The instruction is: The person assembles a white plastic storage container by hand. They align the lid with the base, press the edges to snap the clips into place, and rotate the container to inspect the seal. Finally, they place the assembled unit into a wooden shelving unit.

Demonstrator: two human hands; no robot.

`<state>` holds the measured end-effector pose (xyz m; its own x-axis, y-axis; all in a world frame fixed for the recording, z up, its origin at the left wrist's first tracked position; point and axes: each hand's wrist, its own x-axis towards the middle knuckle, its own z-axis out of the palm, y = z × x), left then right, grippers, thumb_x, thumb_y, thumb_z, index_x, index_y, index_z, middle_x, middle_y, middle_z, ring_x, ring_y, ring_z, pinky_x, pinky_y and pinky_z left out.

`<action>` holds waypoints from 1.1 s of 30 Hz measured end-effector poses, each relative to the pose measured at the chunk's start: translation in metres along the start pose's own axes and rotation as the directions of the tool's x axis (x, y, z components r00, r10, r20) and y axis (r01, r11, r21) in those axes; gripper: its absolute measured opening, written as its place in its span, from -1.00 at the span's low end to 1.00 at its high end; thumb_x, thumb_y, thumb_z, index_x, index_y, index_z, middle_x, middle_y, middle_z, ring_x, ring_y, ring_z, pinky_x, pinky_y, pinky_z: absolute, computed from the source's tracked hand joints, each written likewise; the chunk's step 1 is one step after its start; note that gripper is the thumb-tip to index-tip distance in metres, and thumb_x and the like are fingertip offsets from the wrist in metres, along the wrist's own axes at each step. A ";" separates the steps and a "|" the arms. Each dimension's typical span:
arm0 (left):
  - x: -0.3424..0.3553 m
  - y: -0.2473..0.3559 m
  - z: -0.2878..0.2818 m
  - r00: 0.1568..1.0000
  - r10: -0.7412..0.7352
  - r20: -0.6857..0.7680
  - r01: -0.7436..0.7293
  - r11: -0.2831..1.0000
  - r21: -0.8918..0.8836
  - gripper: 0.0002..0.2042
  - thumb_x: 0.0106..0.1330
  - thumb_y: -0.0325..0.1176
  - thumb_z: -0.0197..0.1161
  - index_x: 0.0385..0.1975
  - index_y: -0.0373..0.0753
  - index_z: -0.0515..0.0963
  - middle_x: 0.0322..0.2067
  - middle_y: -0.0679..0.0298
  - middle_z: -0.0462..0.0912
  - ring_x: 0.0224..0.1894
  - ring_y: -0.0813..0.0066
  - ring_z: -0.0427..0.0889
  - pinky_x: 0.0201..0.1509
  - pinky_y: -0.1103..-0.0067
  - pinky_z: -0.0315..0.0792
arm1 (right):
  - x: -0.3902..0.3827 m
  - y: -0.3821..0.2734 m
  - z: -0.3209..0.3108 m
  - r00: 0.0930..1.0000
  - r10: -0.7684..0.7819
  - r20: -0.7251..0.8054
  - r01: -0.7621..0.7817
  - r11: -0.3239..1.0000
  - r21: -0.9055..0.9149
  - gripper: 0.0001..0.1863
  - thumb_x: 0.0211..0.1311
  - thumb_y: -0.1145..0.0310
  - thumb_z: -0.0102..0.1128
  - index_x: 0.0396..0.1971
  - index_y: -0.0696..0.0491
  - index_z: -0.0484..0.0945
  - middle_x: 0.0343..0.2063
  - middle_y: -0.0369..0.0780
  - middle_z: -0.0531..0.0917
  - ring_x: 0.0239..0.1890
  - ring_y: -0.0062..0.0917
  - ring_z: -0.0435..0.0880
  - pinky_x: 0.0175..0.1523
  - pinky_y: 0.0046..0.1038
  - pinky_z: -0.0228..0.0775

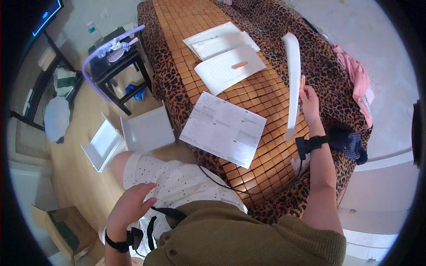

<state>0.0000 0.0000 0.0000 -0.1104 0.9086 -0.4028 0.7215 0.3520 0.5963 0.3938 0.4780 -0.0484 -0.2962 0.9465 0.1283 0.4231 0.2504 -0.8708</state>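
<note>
My right hand [309,104] is closed at the right side of the couch, pinching a slim copper-coloured stick-like piece [303,82]. Right beside its fingertips is a long, narrow white panel [293,75] with a curved top end; whether the fingers also touch it I cannot tell. My left hand [133,201] hovers over my lap with its fingers stretched out, holding nothing. In front of me lies a printed paper sheet [224,128]. Beyond it, several white ribbed panels [228,71] overlap, and another copper-coloured piece [240,65] rests on the nearest one.
A wooden-tile mat [177,22] and leopard-print cloth [153,66] cover the couch. On the floor at left are two white tray-like parts [148,128] and an open cardboard box [71,230]. A black stool [115,62] stands farther off. A cable [248,193] runs from my right wrist strap.
</note>
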 end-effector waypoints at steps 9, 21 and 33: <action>-0.032 0.006 0.004 0.961 0.173 -0.216 -0.182 0.983 -0.021 -0.66 0.22 -0.33 0.22 -0.03 -0.29 0.46 -0.15 0.03 0.58 -0.12 0.06 0.55 -0.02 0.36 0.44 | -0.067 -0.140 0.140 0.773 -0.170 0.611 -0.590 0.163 0.791 -0.56 0.36 0.28 -0.04 0.18 0.09 0.27 -0.02 -0.12 0.49 -0.08 -0.41 0.58 0.00 -0.39 0.52; -0.034 -0.009 0.031 0.824 -0.098 -0.558 -0.327 0.721 -0.611 -0.41 0.27 -0.36 0.18 0.29 -0.25 0.12 0.16 0.14 0.34 0.14 0.35 0.40 0.16 0.44 0.30 | -0.136 -0.224 0.247 0.659 -0.212 0.722 -0.634 0.359 0.685 -0.57 0.36 0.29 -0.04 0.18 0.08 0.26 -0.01 -0.16 0.49 -0.08 -0.43 0.58 0.05 -0.40 0.48; -0.037 -0.021 0.037 0.626 -0.194 -0.755 -0.686 0.324 -0.652 -0.56 0.33 -0.53 0.08 0.21 -0.31 0.22 0.04 0.30 0.48 -0.01 0.62 0.47 0.09 0.62 0.34 | -0.208 -0.293 0.337 0.657 -0.477 0.584 0.048 0.799 0.599 -0.90 0.21 0.52 0.16 -0.39 0.13 0.41 -0.52 -0.27 0.58 -0.52 -0.66 0.59 -0.35 -0.63 0.47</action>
<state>0.0146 -0.0492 -0.0234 -0.7252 0.6705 0.1567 -0.1363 -0.3628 0.9219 0.0430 0.1393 0.0204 -0.8965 0.3830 0.2229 -0.1894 0.1237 -0.9741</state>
